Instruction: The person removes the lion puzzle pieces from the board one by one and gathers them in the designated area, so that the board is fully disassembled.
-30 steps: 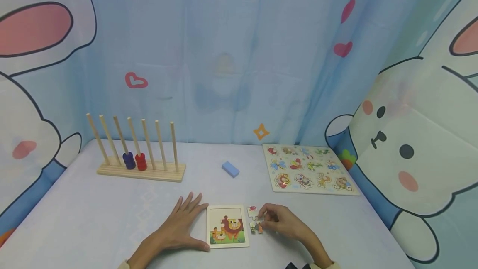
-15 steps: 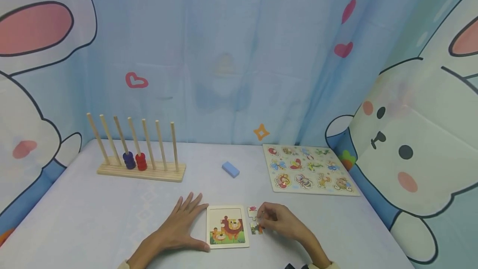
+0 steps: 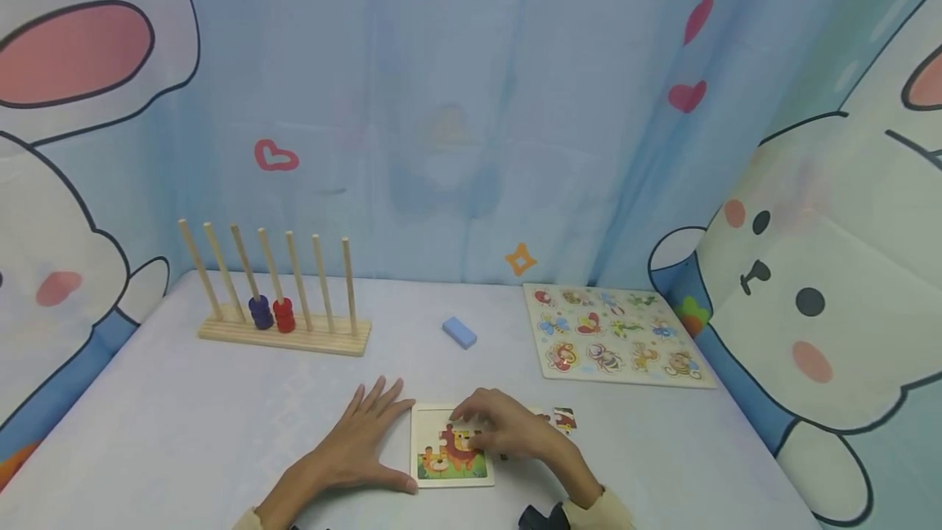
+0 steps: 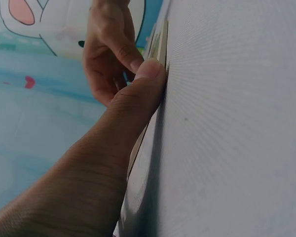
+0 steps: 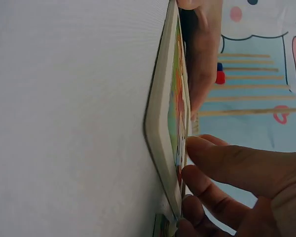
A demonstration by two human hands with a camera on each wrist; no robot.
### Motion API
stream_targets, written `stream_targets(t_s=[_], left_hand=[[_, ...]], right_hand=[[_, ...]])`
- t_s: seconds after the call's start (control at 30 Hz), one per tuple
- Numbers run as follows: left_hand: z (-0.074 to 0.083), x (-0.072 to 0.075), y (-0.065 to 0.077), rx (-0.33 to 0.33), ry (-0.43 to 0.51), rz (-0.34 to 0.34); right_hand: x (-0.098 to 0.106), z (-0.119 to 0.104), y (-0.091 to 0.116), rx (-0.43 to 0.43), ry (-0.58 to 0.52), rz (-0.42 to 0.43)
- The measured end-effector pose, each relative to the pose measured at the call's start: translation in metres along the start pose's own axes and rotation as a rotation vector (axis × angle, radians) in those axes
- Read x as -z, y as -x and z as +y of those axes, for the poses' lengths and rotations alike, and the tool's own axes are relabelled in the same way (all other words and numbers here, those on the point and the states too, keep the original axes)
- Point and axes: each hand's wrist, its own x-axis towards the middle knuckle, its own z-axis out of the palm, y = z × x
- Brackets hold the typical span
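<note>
A small jigsaw tray (image 3: 452, 482) with a pale wooden rim lies at the front middle, partly filled with a picture of a lion and a cub. My left hand (image 3: 353, 448) spreads along its left side, thumb (image 4: 150, 69) against the rim. Over the tray's right half is my right hand (image 3: 508, 428), its fingertips (image 5: 190, 173) bent down close to the lion picture. I cannot tell whether a piece sits between them. Two loose jigsaw pieces show right of that hand, one dark red and white (image 3: 565, 419); another piece (image 5: 160, 224) lies beside the tray's corner.
A wooden peg stand (image 3: 287, 339) with blue and red beads on two pegs stands at the back left. Further right are a blue block (image 3: 459, 332) and an insect-picture puzzle board (image 3: 621, 335). A bunny-print curtain (image 3: 441, 105) closes off the back.
My right hand has moved left from the loose pieces onto the tray's right half, uncovering pieces at its right. My left hand stays at the tray's left edge. The head view has shifted slightly.
</note>
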Motion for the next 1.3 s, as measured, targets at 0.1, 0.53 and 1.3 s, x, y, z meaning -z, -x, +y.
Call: stream_targets(t_s=[0.1, 0.53, 1.3], left_hand=[[0.0001, 0.0001, -0.0005, -0.002, -0.003, 0.0], [0.0017, 0.0001, -0.0005, 0.011, 0.002, -0.008], [0.0037, 0.0028, 0.0007, 0.006, 0.025, -0.014]], right_hand=[[-0.0013, -0.0003, -0.0018, -0.019, 0.024, -0.034], [-0.0019, -0.0023, 0.0, -0.012, 0.025, -0.047], [-0.0069, -0.0014, -0.0017, -0.028, 0.043, -0.037]])
